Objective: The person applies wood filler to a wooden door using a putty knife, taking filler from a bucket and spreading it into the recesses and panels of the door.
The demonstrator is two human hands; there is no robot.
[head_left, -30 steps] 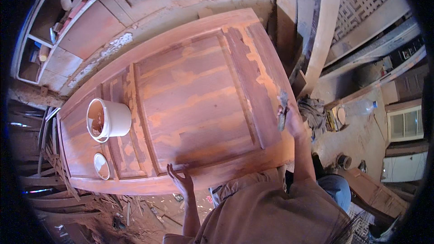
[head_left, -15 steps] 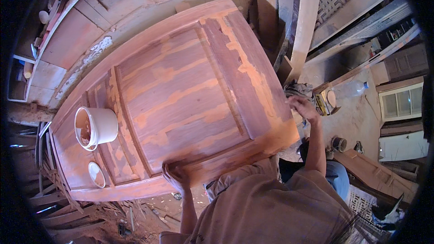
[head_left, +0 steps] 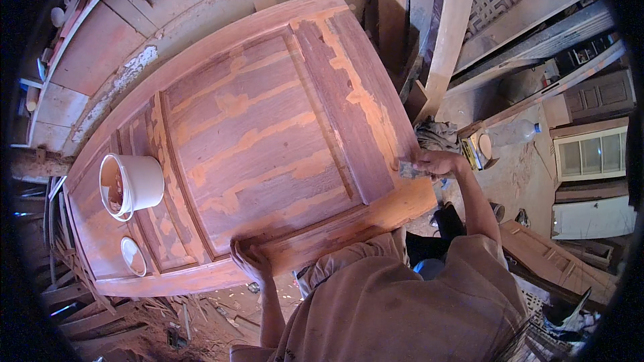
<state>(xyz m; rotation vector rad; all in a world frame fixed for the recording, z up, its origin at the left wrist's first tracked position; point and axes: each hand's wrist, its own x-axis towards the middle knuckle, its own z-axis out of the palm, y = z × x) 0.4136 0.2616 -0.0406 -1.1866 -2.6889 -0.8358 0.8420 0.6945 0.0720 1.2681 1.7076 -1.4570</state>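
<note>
A small flat tool, apparently a scraper (head_left: 407, 169), is gripped by the fingers of the right hand (head_left: 436, 163) at the right edge of the wooden door panel (head_left: 268, 141), which is laid flat and streaked with pale filler. The left hand (head_left: 249, 259) is pressed on the panel's near rail, fingers spread. A white bucket (head_left: 137, 184) and a round lid (head_left: 133, 256) are set on the panel's left end.
</note>
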